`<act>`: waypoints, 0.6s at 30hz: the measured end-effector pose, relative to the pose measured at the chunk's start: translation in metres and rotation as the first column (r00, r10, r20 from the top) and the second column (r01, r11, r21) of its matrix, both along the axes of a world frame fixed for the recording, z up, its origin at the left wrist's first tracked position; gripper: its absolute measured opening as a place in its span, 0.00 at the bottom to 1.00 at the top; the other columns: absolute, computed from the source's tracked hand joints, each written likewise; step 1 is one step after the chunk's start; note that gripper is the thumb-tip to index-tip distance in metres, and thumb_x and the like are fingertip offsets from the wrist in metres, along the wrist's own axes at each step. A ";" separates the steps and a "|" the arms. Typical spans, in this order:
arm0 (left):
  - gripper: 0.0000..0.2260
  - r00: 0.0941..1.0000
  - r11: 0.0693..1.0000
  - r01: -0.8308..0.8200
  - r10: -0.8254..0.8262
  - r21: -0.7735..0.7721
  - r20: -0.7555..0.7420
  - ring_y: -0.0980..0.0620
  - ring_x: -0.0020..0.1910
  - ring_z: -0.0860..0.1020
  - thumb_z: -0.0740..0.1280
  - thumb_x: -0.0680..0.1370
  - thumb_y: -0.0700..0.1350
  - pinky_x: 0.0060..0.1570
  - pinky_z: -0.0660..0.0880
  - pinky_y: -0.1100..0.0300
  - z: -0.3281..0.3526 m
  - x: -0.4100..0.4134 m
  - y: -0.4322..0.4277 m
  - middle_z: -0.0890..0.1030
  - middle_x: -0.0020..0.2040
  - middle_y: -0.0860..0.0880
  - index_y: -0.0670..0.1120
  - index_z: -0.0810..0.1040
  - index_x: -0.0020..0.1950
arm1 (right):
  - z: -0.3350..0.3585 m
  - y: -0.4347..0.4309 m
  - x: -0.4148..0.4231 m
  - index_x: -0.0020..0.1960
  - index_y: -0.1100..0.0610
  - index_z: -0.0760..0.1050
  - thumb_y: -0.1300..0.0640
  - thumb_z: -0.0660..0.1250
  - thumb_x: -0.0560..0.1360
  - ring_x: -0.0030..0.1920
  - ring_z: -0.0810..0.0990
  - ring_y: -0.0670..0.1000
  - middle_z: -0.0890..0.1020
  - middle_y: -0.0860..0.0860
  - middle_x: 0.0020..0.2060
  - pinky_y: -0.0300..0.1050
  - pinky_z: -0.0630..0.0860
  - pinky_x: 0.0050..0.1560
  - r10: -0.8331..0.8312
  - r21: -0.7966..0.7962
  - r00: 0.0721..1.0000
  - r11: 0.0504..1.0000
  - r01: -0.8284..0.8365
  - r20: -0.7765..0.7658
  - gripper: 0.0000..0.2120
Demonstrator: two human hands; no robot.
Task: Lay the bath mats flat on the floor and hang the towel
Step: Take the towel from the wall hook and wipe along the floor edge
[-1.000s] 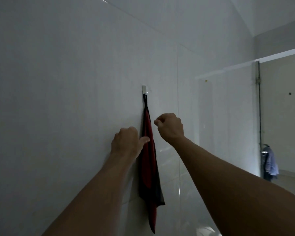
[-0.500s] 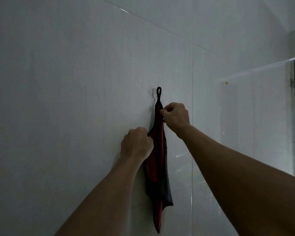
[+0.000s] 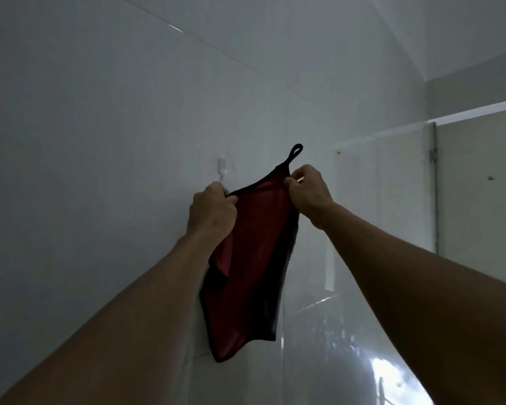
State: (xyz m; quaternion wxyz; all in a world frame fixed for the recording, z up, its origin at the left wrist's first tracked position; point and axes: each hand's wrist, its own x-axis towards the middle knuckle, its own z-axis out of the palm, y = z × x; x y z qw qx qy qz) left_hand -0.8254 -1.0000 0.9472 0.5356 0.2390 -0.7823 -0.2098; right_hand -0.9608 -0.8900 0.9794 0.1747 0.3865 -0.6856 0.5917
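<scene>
1. Against the pale tiled wall, raised high in the view, both hands hold up a red towel with dark trim.
2. On the left hand, the fingers are curled tight and bunch the lower, left end of the towel's top edge in a fist-like grip.
3. On the right hand, the thumb and curled fingers pinch the higher, right end of that edge, just below the loop.
4. Stretched between the two hands, the top edge slants upward from left to right.
5. Above the right hand the loop stands free, pointing up and a little to the right. It is to the right of the small white hook and apart from it. That hook sits on the wall just above the left hand.
6. Downward from the hands, the towel's long axis runs close to vertical, leaning slightly toward the lower left. The cloth narrows to a bottom corner that points down.
7. Facing the camera is the red side, and a darker grey layer shows along the right edge.
8. Given the dim light, I cannot tell whether the hanging cloth touches the wall behind it.
9. Farther right stands a glass panel with a metal strip along its far edge.
</scene>
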 end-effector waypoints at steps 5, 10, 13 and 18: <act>0.09 0.983 0.982 0.184 -0.184 0.042 -0.001 0.47 0.48 0.77 0.63 0.80 0.43 0.46 0.69 0.59 0.005 -0.048 0.039 0.81 0.53 0.42 0.42 0.80 0.56 | -0.012 0.067 -0.026 0.53 0.57 0.72 0.52 0.62 0.79 0.52 0.79 0.55 0.79 0.56 0.51 0.55 0.77 0.58 -0.083 0.071 0.995 0.994 0.078 0.061 0.09; 0.11 0.936 0.935 0.345 -0.349 0.078 0.039 0.42 0.50 0.79 0.64 0.79 0.47 0.47 0.71 0.58 0.001 -0.100 0.094 0.81 0.49 0.41 0.41 0.82 0.50 | -0.029 0.151 -0.027 0.51 0.61 0.81 0.43 0.75 0.69 0.44 0.85 0.49 0.85 0.52 0.45 0.42 0.81 0.46 -0.075 0.219 0.982 0.975 0.036 0.173 0.23; 0.11 0.880 0.884 0.462 -0.468 0.074 0.087 0.44 0.45 0.77 0.64 0.79 0.47 0.45 0.70 0.58 -0.007 -0.127 0.132 0.80 0.46 0.42 0.41 0.81 0.46 | -0.040 0.203 -0.034 0.52 0.62 0.81 0.53 0.79 0.65 0.46 0.85 0.54 0.85 0.56 0.45 0.47 0.82 0.50 -0.279 0.476 0.951 0.860 0.185 0.135 0.20; 0.12 0.751 0.761 0.645 -0.648 0.065 0.127 0.42 0.45 0.78 0.61 0.80 0.44 0.44 0.72 0.55 -0.024 -0.157 0.189 0.80 0.47 0.40 0.38 0.81 0.48 | -0.074 0.274 -0.023 0.59 0.57 0.80 0.53 0.73 0.72 0.44 0.78 0.52 0.81 0.52 0.47 0.45 0.75 0.43 -0.591 0.683 0.784 0.653 0.327 0.190 0.17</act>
